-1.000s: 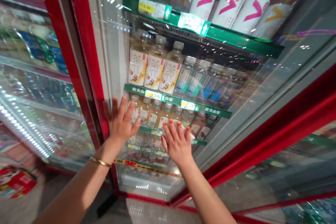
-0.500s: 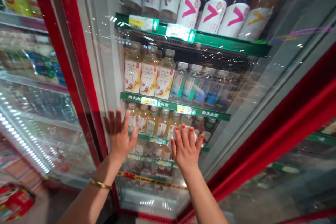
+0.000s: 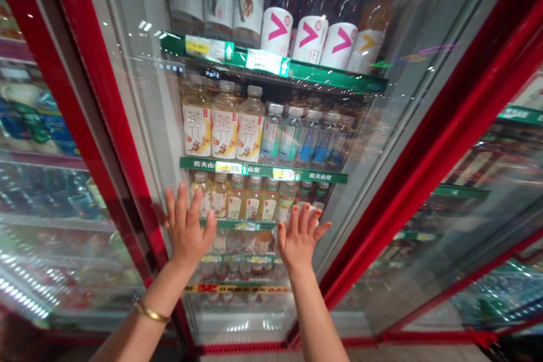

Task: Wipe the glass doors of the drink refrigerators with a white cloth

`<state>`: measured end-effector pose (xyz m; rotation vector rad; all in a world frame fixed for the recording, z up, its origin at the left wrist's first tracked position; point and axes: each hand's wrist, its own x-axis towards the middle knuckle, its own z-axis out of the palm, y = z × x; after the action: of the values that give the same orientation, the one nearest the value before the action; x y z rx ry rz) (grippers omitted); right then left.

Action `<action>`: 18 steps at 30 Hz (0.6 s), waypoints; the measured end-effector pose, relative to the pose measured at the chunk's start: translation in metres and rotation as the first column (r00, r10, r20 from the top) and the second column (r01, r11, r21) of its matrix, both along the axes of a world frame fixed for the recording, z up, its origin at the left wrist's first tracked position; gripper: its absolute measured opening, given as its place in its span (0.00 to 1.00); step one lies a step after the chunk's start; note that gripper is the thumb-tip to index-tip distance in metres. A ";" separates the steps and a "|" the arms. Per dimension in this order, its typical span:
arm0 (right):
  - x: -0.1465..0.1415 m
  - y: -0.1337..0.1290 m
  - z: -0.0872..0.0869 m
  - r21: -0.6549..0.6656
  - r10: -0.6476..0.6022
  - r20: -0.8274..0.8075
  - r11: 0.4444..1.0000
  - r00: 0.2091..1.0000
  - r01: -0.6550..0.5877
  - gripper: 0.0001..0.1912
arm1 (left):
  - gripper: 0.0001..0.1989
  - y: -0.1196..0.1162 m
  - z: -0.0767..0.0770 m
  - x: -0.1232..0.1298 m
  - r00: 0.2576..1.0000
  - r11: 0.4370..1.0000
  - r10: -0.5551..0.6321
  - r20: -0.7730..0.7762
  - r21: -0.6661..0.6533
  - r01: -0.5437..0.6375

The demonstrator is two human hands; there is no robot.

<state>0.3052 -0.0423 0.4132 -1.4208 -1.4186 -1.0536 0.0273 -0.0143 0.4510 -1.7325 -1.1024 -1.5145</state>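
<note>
Now the right hand [image 3: 299,240] lies further toward the right side of the glass door [image 3: 250,322] than in the earliest picture, where its fingertips covered the middle of the lower row of bottles [image 3: 252,201]. Its fingers are more widely fanned, and the fingertips stand in front of the right end of that row. The hand is unclenched and flat over a thin white cloth [image 3: 313,216], perhaps a tissue; bits of it show between the fingers and beside the thumb, against the door.

The left hand [image 3: 189,229] has hardly changed place relative to the bottles. It is released and empty-looking, fingers spread, at the left side of the door near the red frame [image 3: 114,107]; whether the whole palm touches the glass cannot be told. A gold bangle [image 3: 151,312] circles the left wrist.

The view has shifted too: the caps of the bottles with V labels [image 3: 313,37] on the top shelf have come into sight, and more of the neighbouring cabinet [image 3: 462,172] appears at the right. The tea bottles [image 3: 224,124] remain upright on the green-edged shelf [image 3: 297,174] below.
</note>
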 end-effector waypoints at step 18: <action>0.028 0.002 0.012 -0.044 -0.110 -0.513 0.994 0.852 0.102 0.42 | 0.42 0.012 0.042 0.052 0.972 0.990 -0.027 -0.235 0.125 0.058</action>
<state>0.3335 -0.0401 0.4256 -1.6534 -0.9646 -0.6508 0.0797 -0.0018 0.4928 -1.7983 -0.8326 -1.3354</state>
